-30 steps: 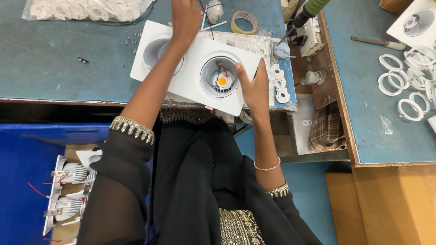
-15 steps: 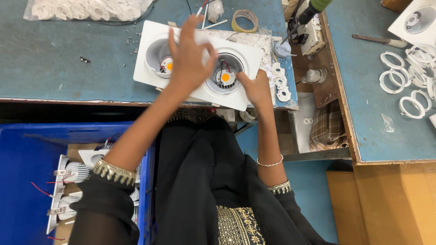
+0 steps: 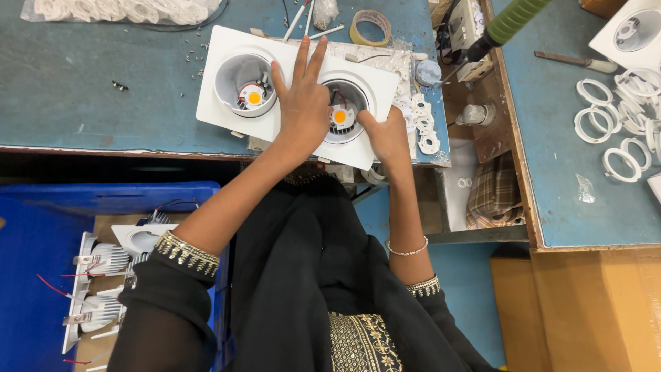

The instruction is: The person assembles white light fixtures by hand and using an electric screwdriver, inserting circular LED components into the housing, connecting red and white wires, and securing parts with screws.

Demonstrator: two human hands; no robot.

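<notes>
While my left hand (image 3: pixel 301 110) lies flat and spread on the fixture (image 3: pixel 297 93) at the bench (image 3: pixel 103 110) edge, my right hand (image 3: pixel 389 134) grips its near corner, partly hiding 1 of 2 lamps (image 3: pixel 339 116).

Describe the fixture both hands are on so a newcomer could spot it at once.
On the blue workbench, at its near edge, lies a white twin-downlight frame under the left hand and right hand. Unlike the single-cup fixture far right, it has two round recesses with orange centres.
</notes>
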